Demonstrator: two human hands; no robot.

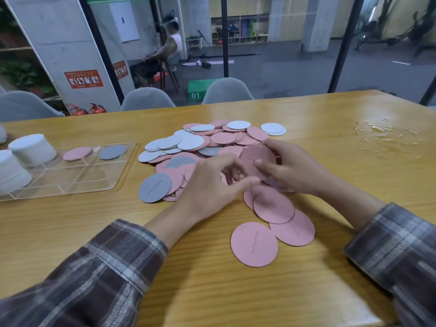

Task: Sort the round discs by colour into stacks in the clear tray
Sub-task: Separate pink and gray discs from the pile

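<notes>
Head view, wooden counter [212,293].

- Right hand [291,171]: fingers curled round a pink disc [256,160], held tilted above the heap.
- Left hand [211,185]: fingers bent and blurred at that disc's lower edge; I cannot tell whether they pinch it.
- Heap of discs [212,140]: pink, white and grey mixed, mid-counter, partly under both hands.
- Loose grey disc [155,188]: at the heap's left edge.
- Loose pink disc [254,244]: nearest the person, flat.
- Clear tray [70,182]: left of the heap, holding one pink disc [77,153], one grey disc [112,152] and two white stacks [33,147].
</notes>
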